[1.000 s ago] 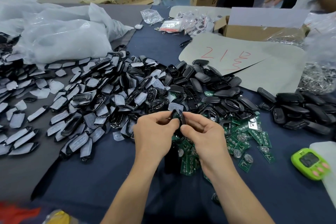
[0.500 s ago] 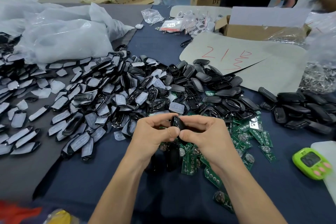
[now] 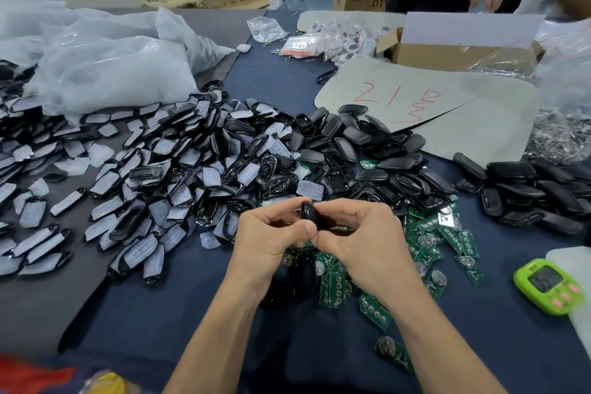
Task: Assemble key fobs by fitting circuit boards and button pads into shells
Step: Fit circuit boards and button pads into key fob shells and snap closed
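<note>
Dark blue cloth (image 3: 160,313) covers the near part of the table, where we work amid heaps of parts. From the head view, we hold one black key fob (image 3: 309,214) just above the cloth, around the middle of the table. Our left hand (image 3: 268,233) and right hand (image 3: 361,233) both pinch it, thumbs meeting on its near side and fingers curled over the top. We judge that we are pressing the halves closed.

Our fingers hide the seam, so we cannot tell whether the board and pad sit square inside. If either is crooked, squeezing could trap an edge or leave a gap. The glossy casing could also slip from our fingertips and drop among the loose parts below.

Green circuit boards (image 3: 447,240) lie scattered right under our hands and toward the right edge, leaving little bare cloth for setting anything down. A second black fob (image 3: 303,272) lies below our wrists. Empty shells (image 3: 367,150) are heaped just beyond our hands, and white button pads (image 3: 160,201) spread toward the left edge. A green timer (image 3: 548,285) sits at the right edge, plastic bags (image 3: 112,73) at the far left and a cardboard box (image 3: 447,54) at the far right
</note>
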